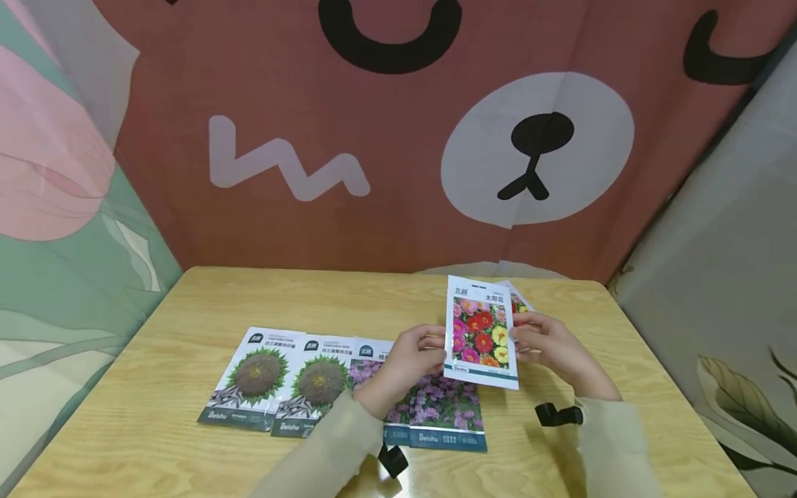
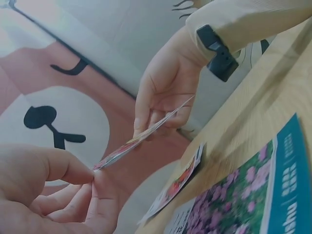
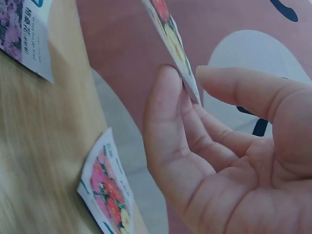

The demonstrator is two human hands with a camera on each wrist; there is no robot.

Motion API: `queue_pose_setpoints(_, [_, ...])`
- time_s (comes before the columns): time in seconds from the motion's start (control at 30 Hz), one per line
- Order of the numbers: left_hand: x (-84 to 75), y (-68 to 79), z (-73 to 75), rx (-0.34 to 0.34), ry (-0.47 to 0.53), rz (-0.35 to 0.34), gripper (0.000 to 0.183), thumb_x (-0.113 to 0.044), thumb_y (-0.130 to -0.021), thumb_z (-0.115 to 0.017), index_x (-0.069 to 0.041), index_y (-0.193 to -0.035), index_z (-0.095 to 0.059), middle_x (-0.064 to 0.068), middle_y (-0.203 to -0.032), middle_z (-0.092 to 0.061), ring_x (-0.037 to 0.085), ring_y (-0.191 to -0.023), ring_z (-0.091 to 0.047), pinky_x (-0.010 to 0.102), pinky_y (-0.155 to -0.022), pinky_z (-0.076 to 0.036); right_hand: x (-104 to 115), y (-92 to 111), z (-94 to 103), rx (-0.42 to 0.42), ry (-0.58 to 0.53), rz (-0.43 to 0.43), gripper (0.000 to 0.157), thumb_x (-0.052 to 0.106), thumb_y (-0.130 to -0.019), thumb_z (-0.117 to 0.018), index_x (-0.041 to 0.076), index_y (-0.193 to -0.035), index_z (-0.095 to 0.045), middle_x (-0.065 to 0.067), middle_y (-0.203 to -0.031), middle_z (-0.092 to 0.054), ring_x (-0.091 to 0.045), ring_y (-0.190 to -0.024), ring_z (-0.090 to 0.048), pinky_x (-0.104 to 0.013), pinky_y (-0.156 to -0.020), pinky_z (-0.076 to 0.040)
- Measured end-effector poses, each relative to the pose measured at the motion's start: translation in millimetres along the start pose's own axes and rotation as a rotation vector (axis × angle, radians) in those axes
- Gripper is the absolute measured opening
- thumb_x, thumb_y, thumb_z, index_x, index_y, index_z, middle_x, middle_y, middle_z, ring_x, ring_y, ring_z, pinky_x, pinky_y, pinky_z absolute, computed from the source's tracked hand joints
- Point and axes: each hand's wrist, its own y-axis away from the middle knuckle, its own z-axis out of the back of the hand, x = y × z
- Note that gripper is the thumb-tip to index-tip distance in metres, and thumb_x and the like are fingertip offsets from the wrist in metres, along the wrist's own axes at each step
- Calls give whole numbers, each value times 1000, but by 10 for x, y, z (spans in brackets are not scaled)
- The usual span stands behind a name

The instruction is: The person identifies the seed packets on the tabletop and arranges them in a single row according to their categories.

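Observation:
A white seed packet [image 1: 482, 332] with red, pink and yellow flowers is held up over the table, tilted with its front showing in the head view. My left hand [image 1: 401, 370] pinches its left edge between thumb and fingers, as the left wrist view [image 2: 58, 195] also shows. At the opposite edge, my right hand [image 1: 557, 349] holds the packet between thumb and fingers; in the right wrist view the thumb [image 3: 234, 87] is beside the edge. Behind it, a second packet with the same flowers [image 3: 109, 190] lies on the table, mostly hidden in the head view.
Left of centre, two sunflower seed packets [image 1: 255, 377] lie in an overlapping row with two purple-flower packets [image 1: 445, 408], partly under my left forearm. The wooden table [image 1: 149, 387] ends at a bear-print cloth [image 1: 398, 235]. Printed cloths hang at both sides.

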Motion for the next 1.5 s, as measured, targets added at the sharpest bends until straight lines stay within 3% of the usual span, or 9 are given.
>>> queue_pose_setpoints(0.27, [97, 144, -174, 52, 20, -3, 37, 1, -85, -61, -2, -121, -56, 8, -97, -66, 15, -78, -62, 36, -71, -55, -27, 163, 168, -43, 22, 5, 59, 26, -93, -60, -4, -136, -33, -13, -106, -59, -20, -87, -62, -36, -77, -55])
queue_pose_setpoints(0.5, [139, 243, -322, 44, 49, -42, 29, 3, -84, -59, -3, -111, -53, 11, -99, -61, 16, -77, -61, 37, -67, -54, -40, 247, 313, -28, 59, 4, 62, 23, -90, -64, 0, -139, -32, -15, -102, -60, -21, -87, -63, -40, -78, -55])
queue_pose_setpoints(0.83, [192, 280, -415, 63, -47, -43, 24, 4, -81, -61, 0, -104, -60, 7, -96, -58, 12, -75, -61, 33, -68, -56, -20, 252, 391, 10, 141, -56, 59, 16, -90, -64, -1, -136, -31, -19, -98, -58, -27, -84, -63, -45, -76, -55])
queue_pose_setpoints(1.03, [277, 283, -442, 88, -105, 2, 24, 6, -80, -60, 0, -103, -61, 5, -92, -59, 13, -69, -62, 29, -63, -56, -41, 227, 377, 48, 200, -89, 53, 13, -91, -61, -4, -132, -32, -19, -96, -60, -28, -81, -64, -45, -73, -55])
queue_pose_setpoints(1.3, [340, 286, -487, 126, -75, 44, 23, 3, -83, -59, 1, -106, -62, 6, -95, -60, 17, -68, -64, 28, -64, -56, -86, 202, 402, 57, 200, -123, 47, 9, -91, -60, -4, -128, -34, -19, -95, -59, -28, -78, -64, -46, -71, -56])
queue_pose_setpoints(1.5, [342, 315, -480, 171, -122, 104, 19, -1, -90, -57, -2, -107, -65, 5, -93, -61, 15, -73, -62, 29, -67, -56, -112, 188, 356, 89, 235, -154, 45, 7, -90, -60, -6, -125, -36, -17, -88, -59, -26, -72, -62, -43, -66, -56])
